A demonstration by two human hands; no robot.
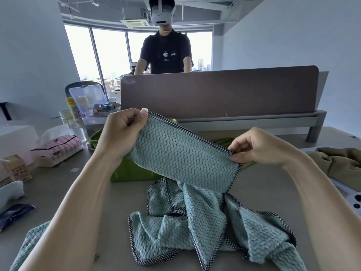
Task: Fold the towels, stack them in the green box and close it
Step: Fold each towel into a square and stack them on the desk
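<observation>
One towel (181,153) is pinched at its top corners by the left hand (121,132) and right hand (259,147) and stretched taut near the green box (129,173), presumably to align edges for folding.

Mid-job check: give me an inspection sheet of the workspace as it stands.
Surface: grey table.
Job's things: teal towel held up, stretched between both hands; towel heap crumpled on the table below it; green box behind, largely hidden, lid state unclear.
Clutter: tissue pack, clear case and yellow-lidded bottle at left; olive cloth at right.
Grips: left hand pinches the teal towel's upper corner; right hand pinches its right edge.
Cables: nothing seen.
Surroundings: brown divider panel; person in a headset behind it; windows.
</observation>
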